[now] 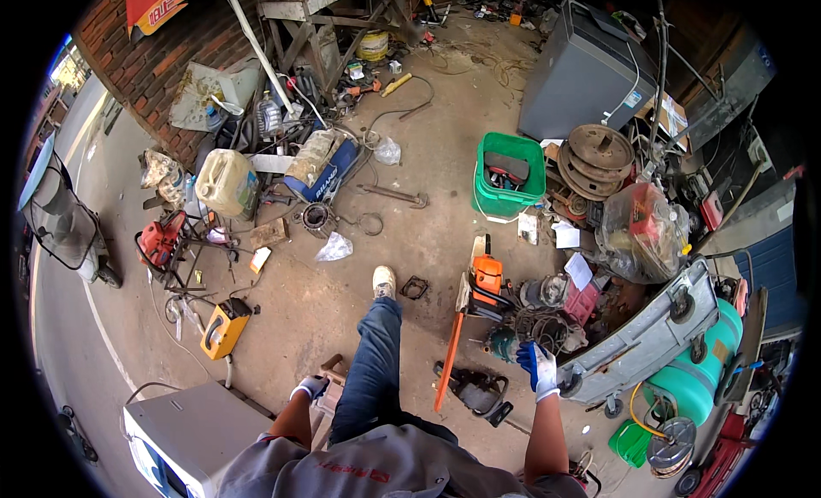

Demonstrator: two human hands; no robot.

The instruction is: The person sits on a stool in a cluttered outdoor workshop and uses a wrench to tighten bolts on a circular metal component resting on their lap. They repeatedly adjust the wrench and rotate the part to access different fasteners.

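Observation:
My left hand [310,387], in a white and dark glove, is low on the left beside a worn brownish frame [333,380]; whether it touches it is unclear. My right hand [537,370], in a blue and white glove, hangs with bent, slightly parted fingers and no visible object in it, beside a grey wheeled metal cart [633,335] lying tipped. Left of that hand are a teal power tool [503,344], an orange chainsaw [487,277], a long orange bar [445,365] and a dark saw body [475,387]. My shoe [384,282] is on the concrete.
Around the floor [410,96] lie a green bucket [509,198], grey cabinet [564,79], jerrycan [224,186], red machine [161,241], yellow machine [224,327], cables and scrap. A grey box [188,429] stands lower left, a teal cylinder [701,361] lies right; a road [73,327] runs left.

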